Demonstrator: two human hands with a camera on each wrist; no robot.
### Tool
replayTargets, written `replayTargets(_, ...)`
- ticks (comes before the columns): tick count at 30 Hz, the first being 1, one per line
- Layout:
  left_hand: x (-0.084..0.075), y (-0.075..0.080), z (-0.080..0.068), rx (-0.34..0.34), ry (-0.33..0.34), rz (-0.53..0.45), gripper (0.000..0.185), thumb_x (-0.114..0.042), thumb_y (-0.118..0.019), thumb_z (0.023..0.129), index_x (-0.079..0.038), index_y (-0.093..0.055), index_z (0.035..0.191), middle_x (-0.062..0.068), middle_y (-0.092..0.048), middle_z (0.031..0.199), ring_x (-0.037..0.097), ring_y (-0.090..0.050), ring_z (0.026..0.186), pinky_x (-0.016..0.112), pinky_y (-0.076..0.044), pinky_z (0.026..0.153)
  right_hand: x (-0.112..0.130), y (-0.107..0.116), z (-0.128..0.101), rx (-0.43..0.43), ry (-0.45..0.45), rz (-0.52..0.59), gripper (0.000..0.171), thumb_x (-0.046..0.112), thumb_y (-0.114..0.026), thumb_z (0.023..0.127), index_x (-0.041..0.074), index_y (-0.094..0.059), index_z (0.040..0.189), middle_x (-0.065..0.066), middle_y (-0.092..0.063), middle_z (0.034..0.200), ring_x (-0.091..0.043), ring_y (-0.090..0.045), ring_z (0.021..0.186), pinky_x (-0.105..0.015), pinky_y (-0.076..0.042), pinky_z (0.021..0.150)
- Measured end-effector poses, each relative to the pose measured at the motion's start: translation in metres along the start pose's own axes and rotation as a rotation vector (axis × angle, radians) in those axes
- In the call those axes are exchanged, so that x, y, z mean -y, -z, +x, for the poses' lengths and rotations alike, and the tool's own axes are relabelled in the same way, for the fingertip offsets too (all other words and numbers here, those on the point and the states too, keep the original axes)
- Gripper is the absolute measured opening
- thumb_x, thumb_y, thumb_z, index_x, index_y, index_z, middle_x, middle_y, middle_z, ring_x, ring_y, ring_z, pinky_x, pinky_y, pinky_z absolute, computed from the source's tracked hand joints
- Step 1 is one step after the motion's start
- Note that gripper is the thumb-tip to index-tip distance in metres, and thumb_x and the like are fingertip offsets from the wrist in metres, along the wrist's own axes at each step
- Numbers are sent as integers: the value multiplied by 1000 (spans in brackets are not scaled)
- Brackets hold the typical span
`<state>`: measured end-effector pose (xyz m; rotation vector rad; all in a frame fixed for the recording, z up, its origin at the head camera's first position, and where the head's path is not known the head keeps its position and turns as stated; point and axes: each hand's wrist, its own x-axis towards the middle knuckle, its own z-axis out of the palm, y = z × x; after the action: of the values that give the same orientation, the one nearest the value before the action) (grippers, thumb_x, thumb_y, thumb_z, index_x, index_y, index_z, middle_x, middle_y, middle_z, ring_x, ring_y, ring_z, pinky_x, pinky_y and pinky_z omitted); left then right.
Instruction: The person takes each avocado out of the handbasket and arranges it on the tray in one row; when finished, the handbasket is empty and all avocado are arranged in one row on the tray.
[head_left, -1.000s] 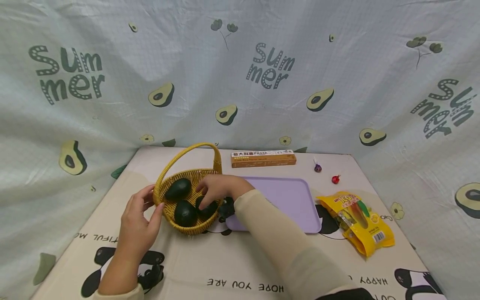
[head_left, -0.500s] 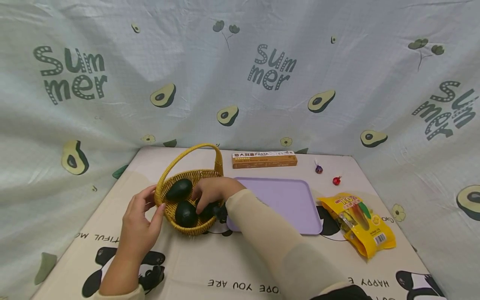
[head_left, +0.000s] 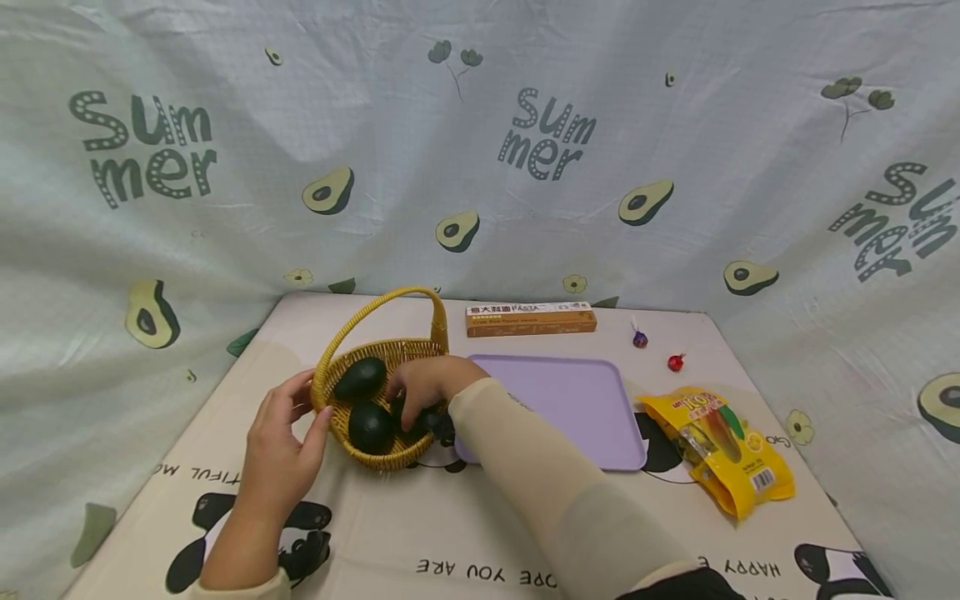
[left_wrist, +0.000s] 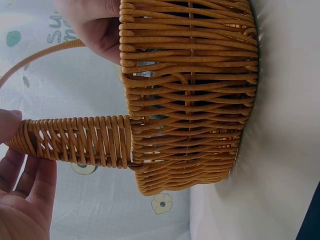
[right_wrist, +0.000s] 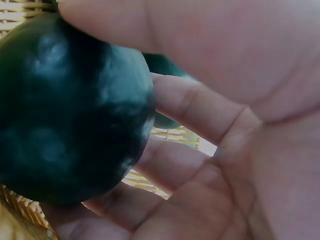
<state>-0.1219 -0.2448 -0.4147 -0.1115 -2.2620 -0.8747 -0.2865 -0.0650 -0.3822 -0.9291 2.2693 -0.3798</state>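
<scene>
one wicker basket (head_left: 378, 400) with an arched handle stands on the counter (head_left: 465, 533), left of centre, and holds three dark green avocados: one at the far left of the bowl (head_left: 360, 377), one at the near side (head_left: 370, 427), and a third avocado (head_left: 417, 419) at the right side under the right hand (head_left: 427, 385). the right hand reaches over the basket's right rim and its grip is curled round that third avocado, thumb above and fingers (right_wrist: 200, 115) below, as the right wrist view shows; the fruit lies inside the bowl, against the weave. the left hand (head_left: 283, 450) is at the basket's left rim with fingers fairly straight and relaxed, fingertips touching the handle base (left_wrist: 75, 141) and closed on nothing. one lilac tray (head_left: 577, 408) lies just right of the basket, its near-left corner hidden by the right forearm. one long pasta box (head_left: 531, 319) lies along the far edge of the counter; two small wrapped sweets, one purple (head_left: 639, 338) and one red (head_left: 676, 362), sit near the far right corner; one yellow snack bag (head_left: 720, 450) lies near the right edge, well apart from the basket. bare counter spans the near edge in front of the basket and tray
</scene>
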Motion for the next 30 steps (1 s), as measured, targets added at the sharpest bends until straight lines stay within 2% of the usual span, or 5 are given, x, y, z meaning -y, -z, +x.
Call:
replayTargets(6, -2, 1, 0, -6, 11, -3, 62, 7, -73, 88, -4, -50, 144, 19, -60, 123, 32, -63, 113, -5, -31, 99, 0, 3, -2, -18, 16, -16, 62, 23, -86, 80, 22, -65, 138, 7, -63, 136, -11, -56, 124, -32, -53, 100)
replayTargets(12, -4, 2, 1, -8, 6, -13, 61, 7, -73, 89, -4, -50, 144, 18, -60, 123, 32, -64, 113, -5, -31, 100, -3, 7, -3, -58, 57, 9, 58, 21, -84, 80, 21, -67, 136, 5, -66, 129, -11, -60, 114, -31, -55, 98)
replayTargets(19, -4, 0, 1, 4, 7, -8, 61, 7, -73, 89, -3, -49, 145, 19, -59, 123, 32, -63, 113, -5, -31, 100, -7, 8, -6, -57, 99, 134, 47, 18, -78, 83, 31, -71, 128, 1, -64, 132, -12, -62, 107, -33, -60, 80)
replayTargets(25, -3, -1, 1, 3, 2, 1, 62, 7, -73, 88, -3, -49, 144, 20, -59, 123, 33, -64, 113, -4, -31, 100, -13, 10, -9, -44, 149, 196, 33, 19, -70, 89, 26, -75, 121, 2, -64, 125, -16, -63, 100, -34, -61, 70)
replayTargets(30, -4, 0, 2, -1, 5, -1, 61, 7, -73, 89, -3, -49, 144, 19, -60, 122, 32, -63, 113, -5, -30, 100, -17, 13, -12, -68, 143, 203, 41, 25, -76, 89, 25, -69, 129, 0, -57, 136, -16, -63, 101, -34, -63, 69)
